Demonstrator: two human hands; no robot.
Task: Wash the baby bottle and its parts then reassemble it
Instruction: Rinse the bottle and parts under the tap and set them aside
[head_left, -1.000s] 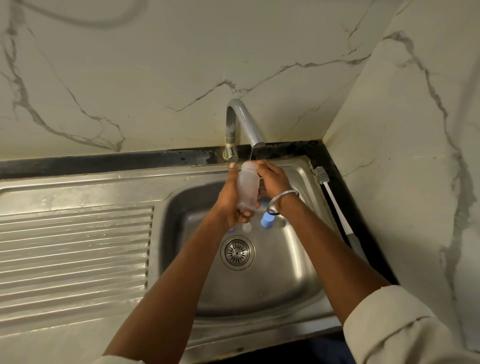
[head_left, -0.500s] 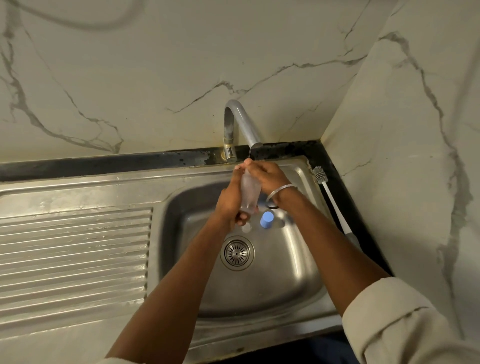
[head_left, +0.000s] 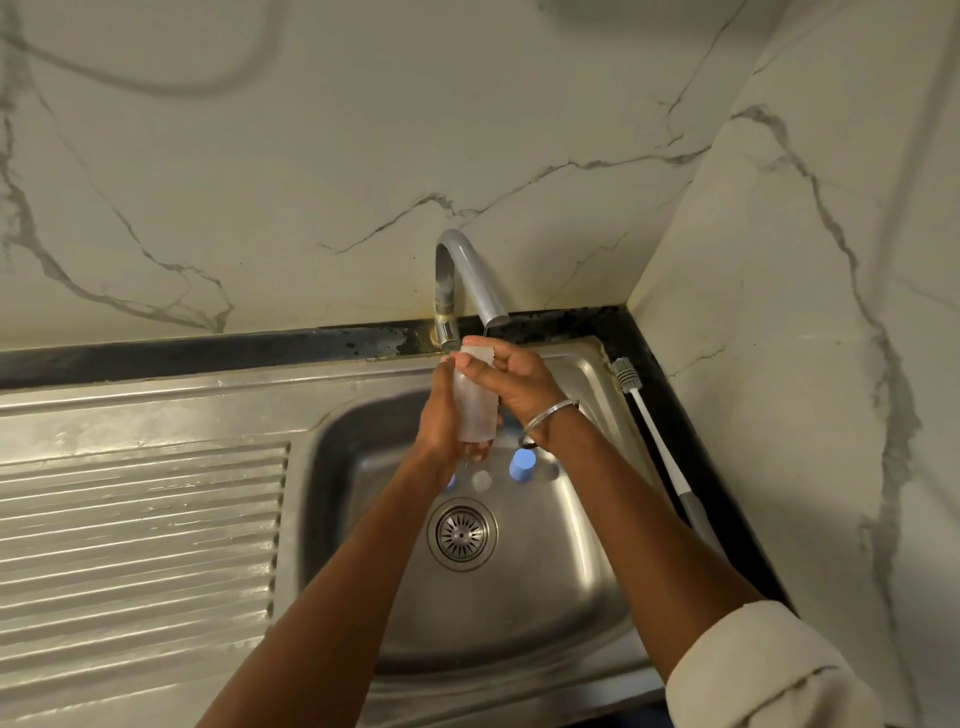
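Note:
A translucent baby bottle (head_left: 475, 410) stands upright over the sink basin, its open mouth just under the tap spout (head_left: 480, 288), from which a thin stream of water falls. My left hand (head_left: 441, 421) grips the bottle's body from the left. My right hand (head_left: 514, 382) holds its upper part, fingers curled over the rim. On the basin floor lie a blue cap (head_left: 522, 465), a small pale part (head_left: 481, 480) and another blue part (head_left: 450, 483), half hidden behind my left wrist.
The steel sink (head_left: 545, 613) has a round drain strainer (head_left: 461, 534) and a ribbed draining board (head_left: 140, 530) on the left. A white bottle brush (head_left: 652, 431) lies on the black ledge to the right. Marble walls close in behind and on the right.
Both hands have kept the bottle under the spout. My right hand has shifted up from the bottle's side onto its rim, and the bottle has turned slightly.

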